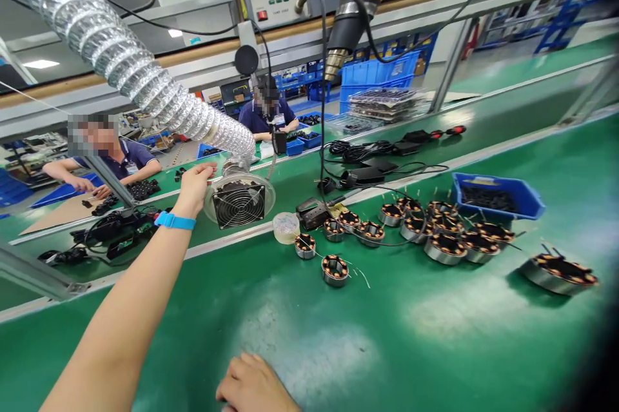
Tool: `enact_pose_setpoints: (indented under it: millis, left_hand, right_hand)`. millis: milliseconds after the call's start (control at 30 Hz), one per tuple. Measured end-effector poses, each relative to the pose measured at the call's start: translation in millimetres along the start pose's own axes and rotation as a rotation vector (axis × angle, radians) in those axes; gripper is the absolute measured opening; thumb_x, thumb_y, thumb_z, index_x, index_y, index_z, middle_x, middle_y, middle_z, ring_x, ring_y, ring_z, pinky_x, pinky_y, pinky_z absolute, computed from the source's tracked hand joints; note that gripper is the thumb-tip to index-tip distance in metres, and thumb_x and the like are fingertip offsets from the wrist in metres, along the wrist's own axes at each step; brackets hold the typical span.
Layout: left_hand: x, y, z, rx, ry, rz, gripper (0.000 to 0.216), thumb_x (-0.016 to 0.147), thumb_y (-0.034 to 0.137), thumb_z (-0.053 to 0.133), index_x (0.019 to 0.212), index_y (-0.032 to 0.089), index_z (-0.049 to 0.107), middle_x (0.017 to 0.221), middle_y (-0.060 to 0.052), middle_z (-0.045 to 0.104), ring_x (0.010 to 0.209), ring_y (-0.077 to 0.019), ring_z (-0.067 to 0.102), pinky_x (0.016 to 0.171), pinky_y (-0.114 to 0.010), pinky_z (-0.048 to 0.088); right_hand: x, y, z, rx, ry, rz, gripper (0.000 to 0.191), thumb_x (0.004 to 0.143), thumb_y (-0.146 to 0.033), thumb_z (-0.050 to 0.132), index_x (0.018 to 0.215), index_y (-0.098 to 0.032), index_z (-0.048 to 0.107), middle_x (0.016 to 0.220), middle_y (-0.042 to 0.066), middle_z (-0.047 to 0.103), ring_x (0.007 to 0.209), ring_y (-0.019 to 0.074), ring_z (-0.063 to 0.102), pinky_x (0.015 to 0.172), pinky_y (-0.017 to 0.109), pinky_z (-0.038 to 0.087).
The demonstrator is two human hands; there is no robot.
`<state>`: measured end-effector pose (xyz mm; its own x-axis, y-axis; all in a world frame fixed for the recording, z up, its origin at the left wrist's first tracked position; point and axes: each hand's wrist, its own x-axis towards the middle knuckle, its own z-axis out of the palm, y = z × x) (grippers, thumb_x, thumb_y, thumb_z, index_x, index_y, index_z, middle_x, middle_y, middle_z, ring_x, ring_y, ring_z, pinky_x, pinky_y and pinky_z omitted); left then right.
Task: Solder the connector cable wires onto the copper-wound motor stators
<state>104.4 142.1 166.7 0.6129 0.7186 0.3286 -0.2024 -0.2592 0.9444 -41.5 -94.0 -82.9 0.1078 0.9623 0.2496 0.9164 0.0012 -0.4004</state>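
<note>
My left hand [194, 187], with a blue wristband [175, 221] on the wrist, reaches forward to the left rim of a clear round exhaust hood [272, 196]. Its fingertips are pinched together there; what lies between them, if anything, I cannot make out. A black fan with a wire guard [239, 204] sits in the hood, below a silver flexible duct [159, 86]. Low in the view my right hand [257, 385] rests at the green bench top [203, 322], fingers curled in, with nothing visible in it. The nearest ring-shaped motor stator [334, 270] stands well beyond it.
Several copper-wound stators [447, 247] cluster at right, near a blue bin [527, 202] of black parts. A roll of clear tape [286, 228] lies by the hood. A yellow heat gun [360, 2] hangs overhead. Two people [268, 112] work across the bench.
</note>
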Motion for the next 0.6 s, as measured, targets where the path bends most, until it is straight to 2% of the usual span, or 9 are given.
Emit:
enact_pose_setpoints:
  millis: [167,267,333,400,500,600]
  left_hand:
    - [-2.1,-6.9,-14.5,-0.019,-0.046,-0.110,0.028,0.072,0.023,0.060,0.096,0.011,0.067,0.095,-0.010,0.072,0.073,-0.0117,0.063,0.066,-0.023,0.046]
    - [-11.2,-4.9,-17.0,-0.020,-0.091,-0.124,0.026,0.078,0.024,0.058,0.096,0.007,0.065,0.099,-0.010,0.073,0.080,-0.0103,0.065,0.071,-0.025,0.046]
    - [-20.4,-4.3,-19.2,-0.004,-0.117,-0.127,0.030,0.085,0.027,0.051,0.092,0.002,0.064,0.102,-0.011,0.072,0.088,-0.0127,0.066,0.073,-0.028,0.044]
    - [-34.5,-6.4,-27.2,0.017,-0.104,-0.121,0.032,0.086,0.026,0.049,0.101,0.001,0.063,0.106,-0.013,0.071,0.091,-0.0126,0.066,0.073,-0.028,0.044]
    - [-70.0,-16.6,-61.7,0.076,-0.043,-0.103,0.029,0.088,0.019,0.048,0.110,0.007,0.063,0.112,-0.014,0.070,0.088,-0.0092,0.066,0.073,-0.024,0.047]
    - [-124.9,-31.8,-133.5,0.194,0.063,-0.104,0.019,0.086,0.017,0.055,0.097,0.012,0.069,0.102,-0.011,0.073,0.081,-0.0101,0.067,0.074,-0.023,0.050]
  right_hand:
    - [-11.6,-11.6,-23.9,0.135,-0.125,0.104,0.022,0.077,-0.026,0.066,0.099,-0.025,0.068,0.096,0.003,0.065,0.090,0.0215,0.058,0.079,0.032,0.047]
    - [-18.9,-14.6,-30.5,0.201,-0.106,0.124,0.023,0.081,-0.018,0.059,0.101,-0.026,0.066,0.101,0.003,0.064,0.095,0.0214,0.058,0.086,0.034,0.045]
    - [-22.4,-13.0,-30.8,0.226,-0.077,0.111,0.024,0.083,-0.015,0.055,0.102,-0.028,0.064,0.102,0.002,0.064,0.095,0.0207,0.058,0.086,0.033,0.045]
    - [-24.5,-9.0,-29.9,0.224,-0.055,0.072,0.025,0.085,-0.014,0.053,0.103,-0.028,0.063,0.101,0.002,0.063,0.094,0.0201,0.059,0.084,0.033,0.046]
    - [-24.9,-1.2,-29.1,0.185,-0.025,-0.068,0.024,0.088,-0.017,0.052,0.107,-0.027,0.061,0.100,0.003,0.064,0.090,0.0185,0.061,0.080,0.030,0.049]
    - [-23.8,4.4,-25.5,0.143,-0.006,-0.229,0.022,0.090,-0.024,0.052,0.111,-0.027,0.060,0.099,0.003,0.066,0.086,0.0162,0.064,0.075,0.025,0.052]
